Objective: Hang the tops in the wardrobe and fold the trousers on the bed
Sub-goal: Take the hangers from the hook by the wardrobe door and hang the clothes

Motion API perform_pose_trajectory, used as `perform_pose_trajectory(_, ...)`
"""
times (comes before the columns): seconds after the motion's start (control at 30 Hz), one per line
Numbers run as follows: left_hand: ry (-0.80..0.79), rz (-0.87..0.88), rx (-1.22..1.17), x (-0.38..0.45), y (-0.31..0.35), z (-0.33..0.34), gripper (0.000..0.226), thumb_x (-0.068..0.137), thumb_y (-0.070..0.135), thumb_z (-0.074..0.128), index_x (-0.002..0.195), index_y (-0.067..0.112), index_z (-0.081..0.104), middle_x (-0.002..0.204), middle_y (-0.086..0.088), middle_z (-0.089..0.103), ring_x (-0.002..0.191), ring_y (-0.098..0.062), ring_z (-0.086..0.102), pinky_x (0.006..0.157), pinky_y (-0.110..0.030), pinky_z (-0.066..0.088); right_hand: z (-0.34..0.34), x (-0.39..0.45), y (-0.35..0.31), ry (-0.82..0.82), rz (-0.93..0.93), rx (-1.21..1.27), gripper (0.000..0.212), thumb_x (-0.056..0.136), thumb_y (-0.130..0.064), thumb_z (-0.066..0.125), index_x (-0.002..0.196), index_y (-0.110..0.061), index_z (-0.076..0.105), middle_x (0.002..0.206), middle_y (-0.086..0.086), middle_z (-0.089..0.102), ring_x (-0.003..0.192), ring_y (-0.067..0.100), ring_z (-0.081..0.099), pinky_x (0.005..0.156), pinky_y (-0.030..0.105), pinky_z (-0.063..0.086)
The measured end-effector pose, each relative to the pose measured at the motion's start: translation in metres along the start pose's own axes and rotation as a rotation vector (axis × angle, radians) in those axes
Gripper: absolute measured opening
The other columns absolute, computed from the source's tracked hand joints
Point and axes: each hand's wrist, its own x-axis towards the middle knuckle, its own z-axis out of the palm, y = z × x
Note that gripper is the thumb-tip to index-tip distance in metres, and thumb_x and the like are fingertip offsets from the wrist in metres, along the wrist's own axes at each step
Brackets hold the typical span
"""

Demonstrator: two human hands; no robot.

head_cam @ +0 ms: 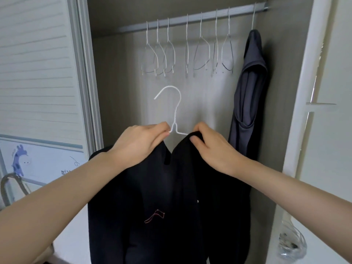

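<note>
At far left stands one pale sliding door (36,73) with horizontal slats, and low beside it a panel bearing a blue giraffe picture (18,161). You hold one black top (171,206) in front of the open wardrobe (276,92), near you and below the rail; it hangs with its long axis vertical, neckline up, and a small reddish embroidered mark faces you low on its front. It sits on one white wire hanger (174,111), whose hook stands upright with its open end curling to the left. Your left hand (139,143) pinches the hanger's neck and left shoulder wire together with the fabric, fingers curled tight. Your right hand (211,147) grips the black cloth at the right side of the collar, fingers curled over it and thumb pressing on top, with the hanger's right arm running under the cloth there. Farther back, one metal rail (190,19) runs across the top, carrying seven empty white wire hangers (187,48) spread along its left and middle. At the right end one grey top (249,92) hangs on its own hanger against the side wall, just right of your right hand. Low at far right a clear plastic item (291,242) hangs by the white door frame (304,92).
</note>
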Motion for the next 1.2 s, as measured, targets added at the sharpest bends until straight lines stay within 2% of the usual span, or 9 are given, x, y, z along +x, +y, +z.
perform_pose_trajectory(0.13,0.052,-0.100,-0.022,0.003,-0.023,-0.012,0.046,0.093,0.059,0.031,0.095,0.020,0.055,0.061,0.010,0.051,0.060,-0.024,0.056,0.056,-0.034,0.041,-0.034,0.007,0.006,0.193,0.058,0.036,0.001,0.091,-0.018,0.055,0.092,-0.017,0.055,0.086,-0.005,0.060,0.082,0.009,0.055,0.067,0.013,0.038)
perform_pose_trajectory(0.2,0.091,-0.195,0.016,-0.001,-0.045,-0.018,0.045,0.092,0.061,0.029,0.089,0.022,0.052,0.056,0.010,0.047,0.058,-0.026,0.052,0.056,-0.035,0.038,-0.057,0.007,0.013,0.250,0.022,0.003,0.013,0.085,-0.012,0.059,0.093,-0.021,0.054,0.089,-0.006,0.060,0.084,0.008,0.055,0.070,0.011,0.038)
perform_pose_trajectory(0.37,0.152,-0.231,0.125,-0.001,-0.061,-0.016,0.042,0.096,0.054,0.025,0.081,0.018,0.040,0.049,0.009,0.037,0.047,-0.025,0.038,0.049,-0.032,0.027,-0.087,0.013,0.017,0.139,0.001,0.060,0.044,0.085,-0.030,0.061,0.120,-0.041,0.037,0.104,-0.015,0.052,0.065,0.005,0.062,0.064,0.019,0.046)
perform_pose_trajectory(0.47,0.120,-0.251,0.109,0.003,-0.060,-0.012,0.041,0.097,0.051,0.025,0.086,0.015,0.041,0.051,0.006,0.042,0.047,-0.028,0.045,0.048,-0.034,0.030,-0.089,0.018,0.025,-0.004,0.124,-0.177,0.031,0.089,-0.054,0.046,0.099,-0.026,0.055,0.089,-0.011,0.062,0.072,0.002,0.060,0.065,0.020,0.043)
perform_pose_trajectory(0.57,0.097,-0.222,0.024,0.008,-0.056,-0.009,0.025,0.100,0.044,0.030,0.091,0.022,0.038,0.056,0.008,0.045,0.050,-0.020,0.047,0.051,-0.035,0.035,-0.078,0.012,0.035,-0.131,0.116,-0.190,0.042,0.097,-0.041,0.042,0.073,-0.010,0.053,0.065,-0.002,0.052,0.062,0.010,0.048,0.060,0.027,0.038)
perform_pose_trajectory(0.73,0.049,-0.184,-0.091,0.014,-0.056,-0.010,0.012,0.103,0.035,0.033,0.093,0.028,0.034,0.061,0.008,0.044,0.057,-0.012,0.047,0.051,-0.024,0.031,-0.076,0.003,0.039,-0.047,0.037,-0.017,0.032,0.100,-0.032,0.044,0.075,-0.014,0.054,0.064,-0.006,0.047,0.059,0.004,0.042,0.056,0.021,0.036)
perform_pose_trajectory(0.93,0.046,-0.198,-0.153,0.012,-0.068,-0.010,0.014,0.103,0.033,0.034,0.091,0.026,0.036,0.059,0.006,0.043,0.060,-0.012,0.046,0.050,-0.029,0.033,-0.099,-0.005,0.034,-0.269,0.098,-0.120,0.036,0.098,-0.036,0.046,0.071,-0.012,0.047,0.060,-0.008,0.037,0.056,0.006,0.034,0.055,0.023,0.033)
perform_pose_trajectory(1.07,0.030,-0.293,-0.159,0.026,-0.078,0.000,0.015,0.101,0.035,0.041,0.090,0.026,0.044,0.074,0.011,0.052,0.067,-0.009,0.051,0.068,-0.036,0.039,-0.095,-0.006,0.018,-0.181,0.289,0.270,0.036,0.099,-0.034,0.046,0.079,-0.010,0.063,0.070,-0.003,0.054,0.066,0.009,0.051,0.066,0.023,0.041)
perform_pose_trajectory(1.2,-0.011,-0.438,-0.202,0.043,-0.073,0.008,0.029,0.098,0.030,0.053,0.123,0.016,0.052,0.114,0.003,0.055,0.100,-0.018,0.058,0.094,-0.037,0.043,-0.092,0.002,-0.003,-0.015,0.460,0.597,0.033,0.100,-0.028,0.048,0.091,-0.012,0.075,0.088,0.005,0.075,0.080,0.015,0.072,0.064,0.021,0.056)
